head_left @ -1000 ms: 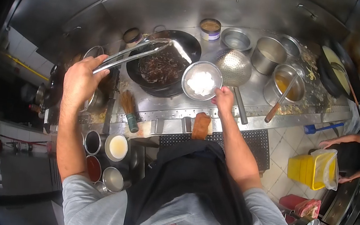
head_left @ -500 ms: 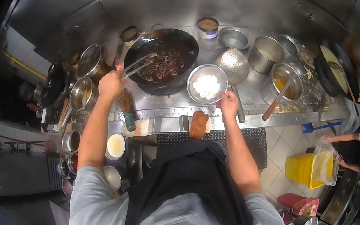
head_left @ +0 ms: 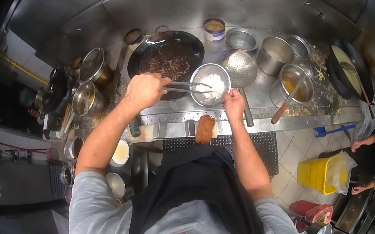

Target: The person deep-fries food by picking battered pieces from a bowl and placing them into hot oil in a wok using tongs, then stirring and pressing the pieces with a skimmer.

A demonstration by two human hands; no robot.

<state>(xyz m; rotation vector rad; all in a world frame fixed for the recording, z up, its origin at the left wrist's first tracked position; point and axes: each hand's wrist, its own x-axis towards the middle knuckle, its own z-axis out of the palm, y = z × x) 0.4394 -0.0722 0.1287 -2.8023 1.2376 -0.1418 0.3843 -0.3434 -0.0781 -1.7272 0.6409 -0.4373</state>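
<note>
My left hand (head_left: 146,92) is closed around a pair of metal tongs (head_left: 179,86). The tips of the tongs reach over the rim of a round metal bowl (head_left: 200,73) and touch the white food pieces (head_left: 214,82) inside it. With my right hand (head_left: 233,105) I grip the bowl by its right edge, fingers closed. Left of the bowl sits a black wok (head_left: 141,52) with dark, oily liquid and small bits in it. A perforated metal strainer (head_left: 237,67) with a long handle lies just behind the bowl.
Behind stand an open can (head_left: 213,34), a metal basin (head_left: 242,36) and a tall pot (head_left: 273,62). A pot of yellowish liquid (head_left: 289,97) holds a wooden-handled utensil. A brown cloth (head_left: 205,130) hangs at the counter's front. On the right, another person's hand (head_left: 356,145) is near a yellow bin (head_left: 315,174).
My left hand has moved right with the tongs, from over the wok to the bowl. The bowl has shifted slightly left. The other person's hands have moved apart.
</note>
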